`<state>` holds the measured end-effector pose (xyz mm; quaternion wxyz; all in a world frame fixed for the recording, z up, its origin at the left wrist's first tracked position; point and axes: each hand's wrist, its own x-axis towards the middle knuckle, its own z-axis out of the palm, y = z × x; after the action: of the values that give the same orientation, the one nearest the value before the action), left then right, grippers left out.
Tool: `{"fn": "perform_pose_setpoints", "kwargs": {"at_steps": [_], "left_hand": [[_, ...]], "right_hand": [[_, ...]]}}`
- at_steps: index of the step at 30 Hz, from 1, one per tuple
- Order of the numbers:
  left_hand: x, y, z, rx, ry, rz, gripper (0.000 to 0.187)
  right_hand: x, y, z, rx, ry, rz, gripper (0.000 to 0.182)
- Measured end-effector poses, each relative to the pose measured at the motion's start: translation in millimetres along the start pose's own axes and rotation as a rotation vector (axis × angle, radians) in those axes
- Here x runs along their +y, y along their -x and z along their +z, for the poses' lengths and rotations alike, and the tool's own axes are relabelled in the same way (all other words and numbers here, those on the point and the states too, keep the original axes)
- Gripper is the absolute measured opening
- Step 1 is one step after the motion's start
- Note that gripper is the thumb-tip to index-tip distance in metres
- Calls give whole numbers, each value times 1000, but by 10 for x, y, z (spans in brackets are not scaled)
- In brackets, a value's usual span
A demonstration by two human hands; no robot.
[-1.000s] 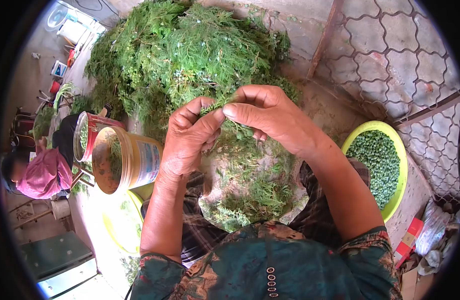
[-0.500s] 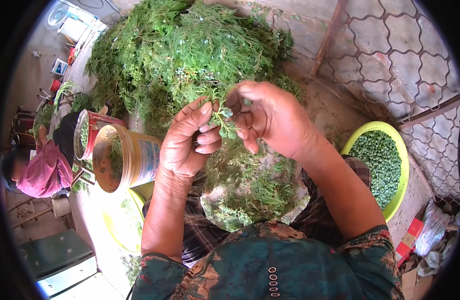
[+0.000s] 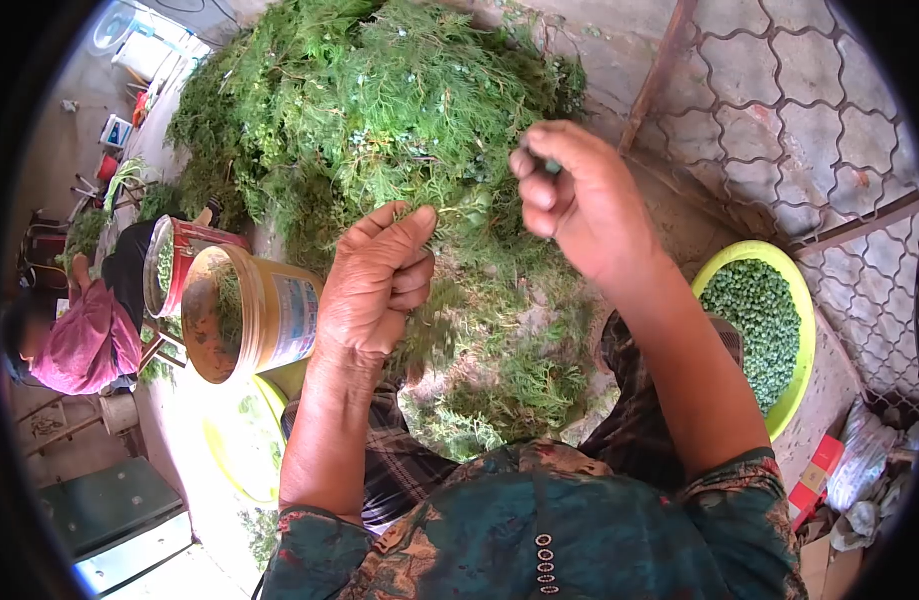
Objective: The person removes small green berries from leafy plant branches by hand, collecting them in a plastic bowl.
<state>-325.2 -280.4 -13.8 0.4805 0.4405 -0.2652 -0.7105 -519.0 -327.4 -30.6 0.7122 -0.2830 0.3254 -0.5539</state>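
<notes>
My left hand (image 3: 382,275) is closed, thumb pressed on the bent fingers, pinching a small green sprig (image 3: 458,212) that points to the right. Up and to the right of it, my right hand (image 3: 585,195) has curled fingers around something small and green or dark, too blurred to make out. The two hands are apart. Beyond them lies a big heap of green conifer branches (image 3: 380,100) with pale bluish berries among the leaves. Loose sprigs (image 3: 530,385) are scattered on the ground between my knees.
A yellow-green basin (image 3: 809,340) of green berries stands at the right. At the left are a yellow bucket (image 3: 265,315), a red bucket (image 3: 195,235) and a bright yellow basin (image 3: 270,425). Another person (image 3: 90,340) sits farther left. Metal grating (image 3: 775,90) leans at the upper right.
My right hand has moved up and right, away from my left hand. The leafy piece with berries between them is gone from there; my left hand has closed more tightly around a sprig.
</notes>
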Motion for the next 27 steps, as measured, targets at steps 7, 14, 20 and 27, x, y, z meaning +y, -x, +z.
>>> {"fn": "perform_pose_setpoints", "kwargs": {"at_steps": [7,14,20,27], "left_hand": [[30,14,-39,-14,64,-25,9],[27,10,-8,21,-85,-2,9],[16,-56,13,-23,-15,-53,12],[60,-127,-307,-119,387,-132,12]], "right_hand": [[154,186,198,-289,18,332,37],[129,139,165,-315,226,226,15],[-32,5,8,-142,208,102,13],[-91,49,-36,-139,-148,220,21]]}}
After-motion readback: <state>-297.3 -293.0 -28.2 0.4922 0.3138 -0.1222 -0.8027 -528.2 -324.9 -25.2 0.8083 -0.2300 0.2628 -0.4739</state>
